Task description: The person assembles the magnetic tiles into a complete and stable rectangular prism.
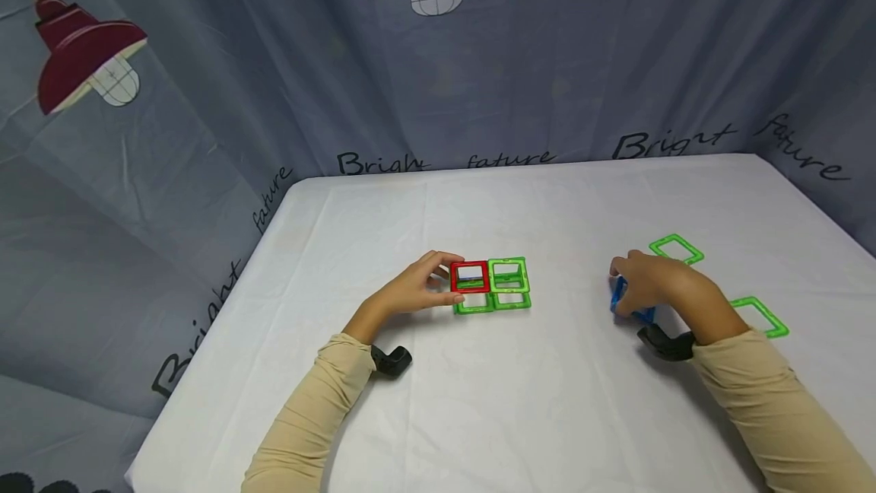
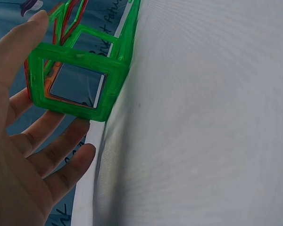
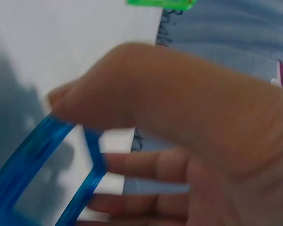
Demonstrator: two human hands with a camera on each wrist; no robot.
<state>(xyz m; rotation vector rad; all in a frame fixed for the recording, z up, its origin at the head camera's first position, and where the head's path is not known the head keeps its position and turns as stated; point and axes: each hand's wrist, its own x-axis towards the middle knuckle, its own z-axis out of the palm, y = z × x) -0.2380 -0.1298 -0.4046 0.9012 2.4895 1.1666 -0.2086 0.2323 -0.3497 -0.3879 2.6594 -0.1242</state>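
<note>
Left of the table's middle stands a small box-like build of see-through square magnetic tiles, with a red tile (image 1: 469,265) beside green tiles (image 1: 508,260). My left hand (image 1: 411,286) grips its left end between thumb and fingers. Close up in the left wrist view, a green tile (image 2: 75,54) faces the palm, and an orange edge shows through it. To the right, my right hand (image 1: 653,280) pinches blue tiles (image 3: 30,153) low over the cloth. The fingers partly hide them, so I cannot tell their exact number.
Beyond the right hand lies a loose green square tile (image 1: 690,246). Another green tile (image 1: 771,315) lies right of the right wrist, partly covered by the arm. White cloth (image 1: 534,402) covers the table, and a grey printed curtain (image 1: 520,82) hangs behind it.
</note>
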